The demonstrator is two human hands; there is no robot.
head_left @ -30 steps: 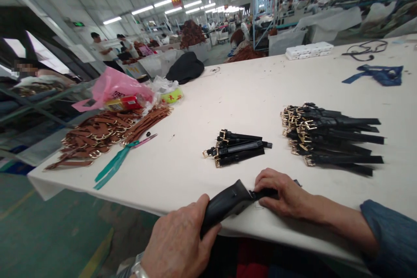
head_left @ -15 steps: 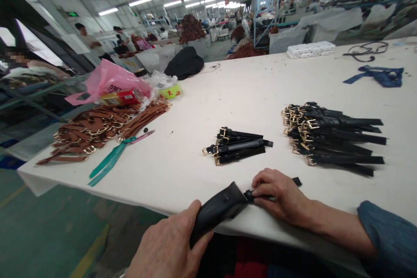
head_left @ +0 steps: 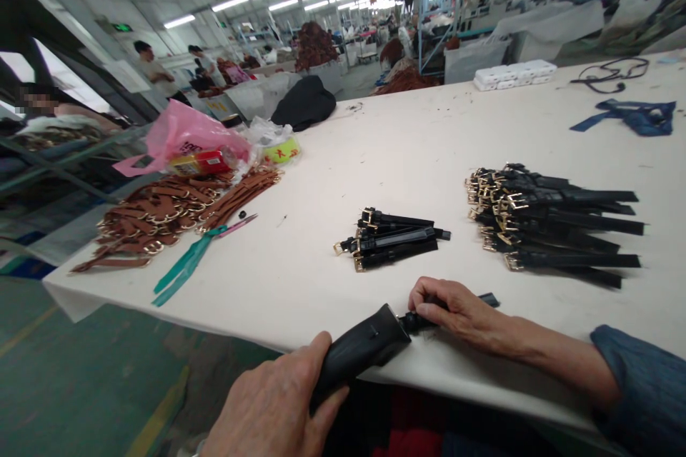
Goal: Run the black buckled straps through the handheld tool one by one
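Note:
My left hand is wrapped around a black hand-held tool shaped like a hair clipper. Its wide front end points right, against or very close to a dark piece on a black strap. My right hand pinches that strap near the table's front edge, and the strap's far end shows past the fingers. Part of the strap is hidden beneath the hand. Beyond my hands lies a small group of black buckle straps with gold buckles. A larger heap of similar straps lies to the right.
On the white table, brown straps are piled at left beside tweezers with a green ribbon. A pink bag, a black cap, white packs and blue cloth lie farther back.
My right fingers have curled in and shifted slightly left on the strap, showing more of it beside the tool. The tool stays nearly in place. The view has shifted slightly.

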